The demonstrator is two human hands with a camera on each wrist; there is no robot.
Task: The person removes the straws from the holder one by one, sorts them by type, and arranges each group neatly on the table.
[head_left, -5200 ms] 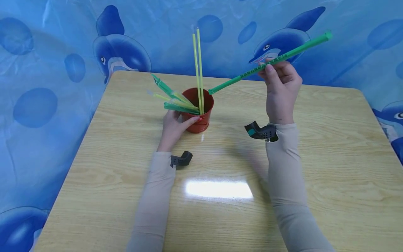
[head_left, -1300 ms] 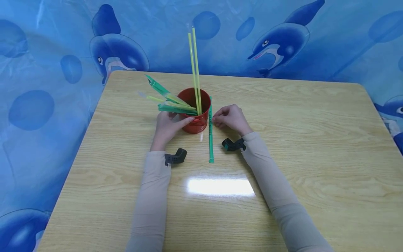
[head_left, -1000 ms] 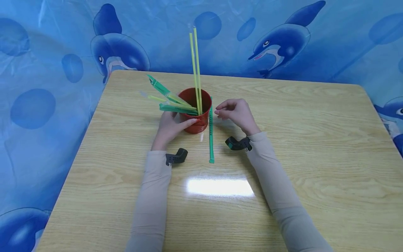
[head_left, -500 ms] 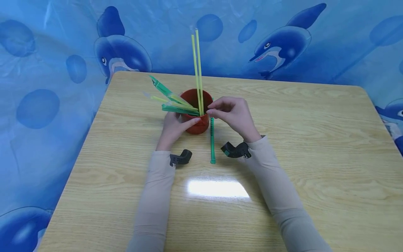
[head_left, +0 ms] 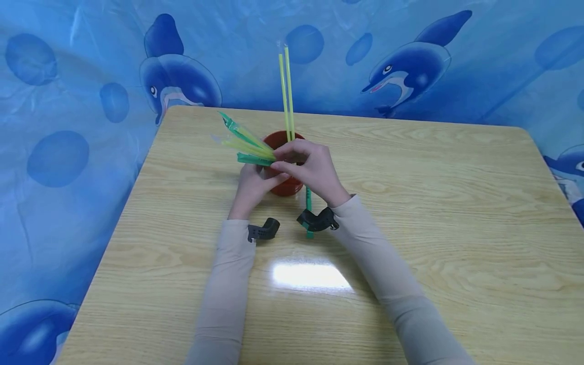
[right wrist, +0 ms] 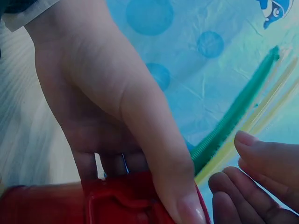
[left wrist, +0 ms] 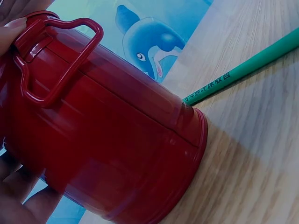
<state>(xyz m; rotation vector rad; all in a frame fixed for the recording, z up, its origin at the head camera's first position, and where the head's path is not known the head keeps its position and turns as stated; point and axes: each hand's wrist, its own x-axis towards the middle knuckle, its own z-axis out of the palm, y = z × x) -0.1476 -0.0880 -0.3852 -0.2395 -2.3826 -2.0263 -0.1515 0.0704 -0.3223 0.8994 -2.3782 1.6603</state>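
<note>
L hand (head_left: 251,186) is gripping the red bucket (head_left: 286,189); R hand (head_left: 312,165) is hovering, thumb & fingers apart, contact unclear, by wrapped straws (head_left: 248,147) leaning over its left rim. They're looking light, bendy, prob. slick, needing a gentle mid-length pinch.

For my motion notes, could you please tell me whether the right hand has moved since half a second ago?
Yes: in the head view, the right hand has moved left against the red bucket, from its right rim to across its opening.

Beige long sleeves (head_left: 383,274); curved black wrist devices (head_left: 263,230), teal patch (head_left: 305,225) on right one.
</note>
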